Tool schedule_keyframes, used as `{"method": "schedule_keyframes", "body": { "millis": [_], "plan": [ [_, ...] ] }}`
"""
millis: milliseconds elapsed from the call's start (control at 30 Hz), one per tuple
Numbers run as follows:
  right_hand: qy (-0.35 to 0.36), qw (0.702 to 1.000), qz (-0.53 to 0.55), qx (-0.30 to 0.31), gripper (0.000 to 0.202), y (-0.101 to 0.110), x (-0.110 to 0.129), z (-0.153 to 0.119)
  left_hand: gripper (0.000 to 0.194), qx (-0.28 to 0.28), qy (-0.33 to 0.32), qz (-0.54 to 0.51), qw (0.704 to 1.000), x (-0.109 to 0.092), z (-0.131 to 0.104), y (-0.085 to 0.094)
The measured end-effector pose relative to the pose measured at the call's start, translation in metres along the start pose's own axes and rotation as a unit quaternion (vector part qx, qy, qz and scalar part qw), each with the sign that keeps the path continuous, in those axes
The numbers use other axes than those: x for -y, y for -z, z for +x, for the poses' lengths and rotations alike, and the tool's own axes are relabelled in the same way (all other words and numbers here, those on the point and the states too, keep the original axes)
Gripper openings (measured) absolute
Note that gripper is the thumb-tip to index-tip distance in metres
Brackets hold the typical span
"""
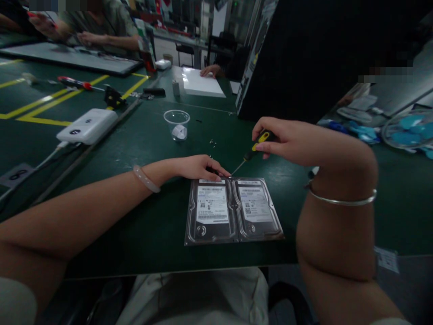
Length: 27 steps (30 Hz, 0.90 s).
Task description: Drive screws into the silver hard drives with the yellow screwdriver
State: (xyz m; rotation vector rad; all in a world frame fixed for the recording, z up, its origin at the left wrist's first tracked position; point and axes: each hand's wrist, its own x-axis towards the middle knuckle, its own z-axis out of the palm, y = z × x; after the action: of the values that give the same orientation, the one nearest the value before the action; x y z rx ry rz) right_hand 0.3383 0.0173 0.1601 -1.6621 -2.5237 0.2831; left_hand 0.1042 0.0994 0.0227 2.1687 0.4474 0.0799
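Observation:
Two hard drives lie side by side on the green table, labels up: the left hard drive (216, 232) and the right hard drive (260, 228). My right hand (275, 140) is closed around the handle of a black and yellow screwdriver (249, 154). Its shaft slants down, the tip at the drives' far edge near where they meet. Against the far edge of the left drive, my left hand (203, 168) grips with thumb and fingers, its index finger close to the screwdriver tip. Whether a screw sits under the tip is too small to tell. Several tiny screws (212, 143) lie beyond that hand.
A clear plastic cup (176, 127) holds something white. At left are a white power bank (88, 126) with a cable and a red-black screwdriver (75, 83). A large black panel (304, 58) stands at back right. Other people's hands (210, 70) appear across the table.

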Motion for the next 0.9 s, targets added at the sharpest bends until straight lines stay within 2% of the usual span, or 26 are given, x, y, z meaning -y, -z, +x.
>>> {"method": "schedule_keyframes", "body": {
  "millis": [267, 367, 500, 633, 733, 800, 900],
  "plan": [
    [0.166, 0.984, 0.048, 0.036, 0.017, 0.003, 0.015, -0.001, 0.042, 0.002, 0.008, -0.01, 1.0, -0.003, -0.002, -0.001],
    [0.134, 0.988, 0.071, 0.017, 0.013, -0.001, 0.017, 0.002, 0.041, 0.002, 0.011, -0.004, 1.0, -0.004, -0.002, 0.0],
    [0.046, 0.994, 0.072, -0.07, 0.02, -0.009, 0.017, 0.013, 0.041, 0.005, 0.009, -0.006, 1.0, -0.005, -0.002, 0.001],
    [-0.039, 0.989, -0.015, -0.138, 0.037, -0.018, 0.016, 0.024, 0.042, 0.008, 0.009, -0.014, 1.0, -0.004, -0.002, 0.001],
    [-0.069, 0.976, -0.083, -0.188, 0.047, -0.022, 0.016, 0.026, 0.041, 0.008, 0.012, -0.006, 1.0, -0.004, -0.002, 0.001],
    [-0.067, 0.975, -0.094, -0.192, 0.05, -0.022, 0.016, 0.024, 0.041, 0.005, 0.011, 0.0, 1.0, -0.003, -0.002, 0.001],
    [-0.021, 0.989, -0.056, -0.133, 0.045, -0.017, 0.015, 0.018, 0.041, 0.007, 0.007, -0.01, 1.0, -0.002, -0.002, 0.0]
  ]
}}
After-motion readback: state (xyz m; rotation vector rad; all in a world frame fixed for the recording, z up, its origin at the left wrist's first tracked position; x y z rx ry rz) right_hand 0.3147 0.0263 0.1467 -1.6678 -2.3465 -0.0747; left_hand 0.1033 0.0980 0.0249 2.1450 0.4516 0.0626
